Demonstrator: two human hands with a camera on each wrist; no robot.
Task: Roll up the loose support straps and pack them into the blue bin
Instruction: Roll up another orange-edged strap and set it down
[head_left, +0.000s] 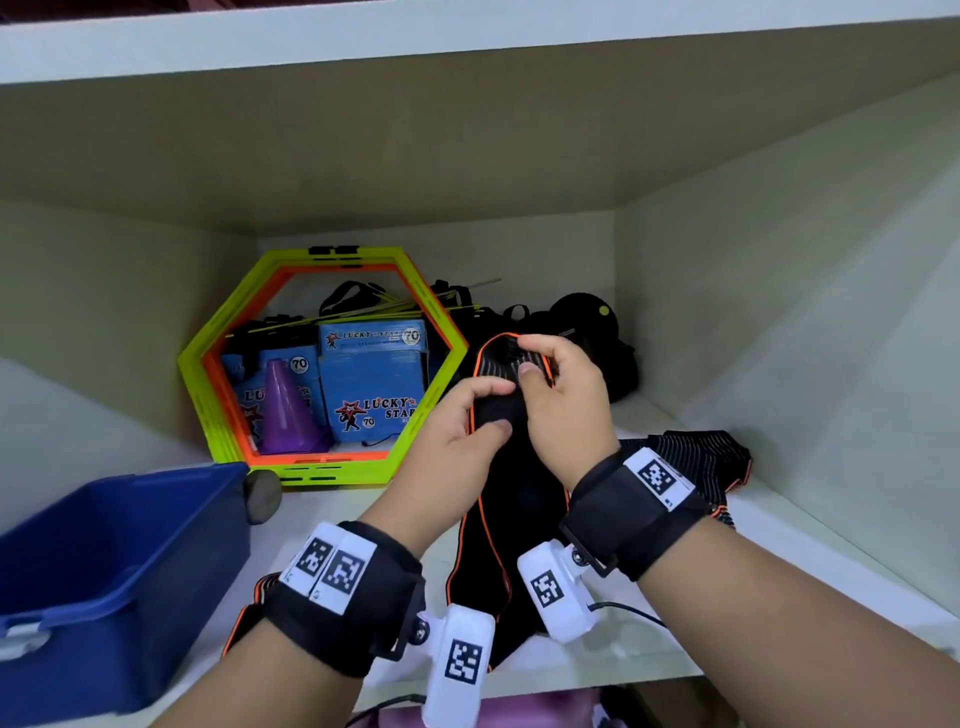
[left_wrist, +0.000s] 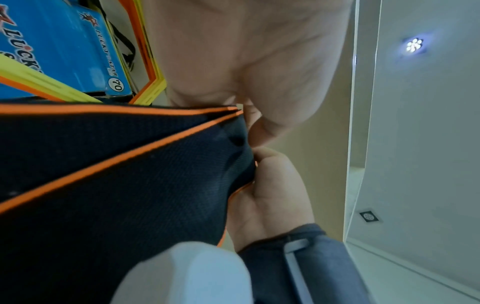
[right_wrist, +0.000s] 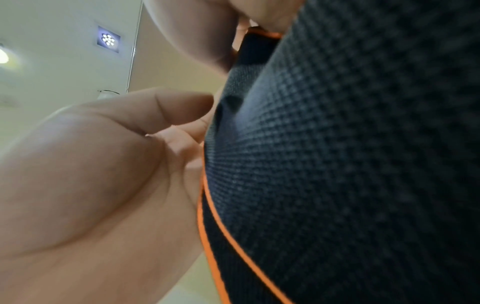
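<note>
Above shelf (head_left: 649, 618): both hands (head_left: 457, 421) (head_left: 563, 400) gripping black mesh strap (head_left: 498, 525), orange-piped edge.

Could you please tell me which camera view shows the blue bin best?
The head view: the blue bin sits at the lower left of the shelf, open side up. Neither wrist view shows it; both are filled by hands and strap fabric.

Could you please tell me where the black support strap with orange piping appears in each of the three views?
Head: strap centre, gripped by left hand and right hand.
Left wrist: strap fills the left half.
Right wrist: strap fills the right half.
Shared landmark: its orange piping.
</note>
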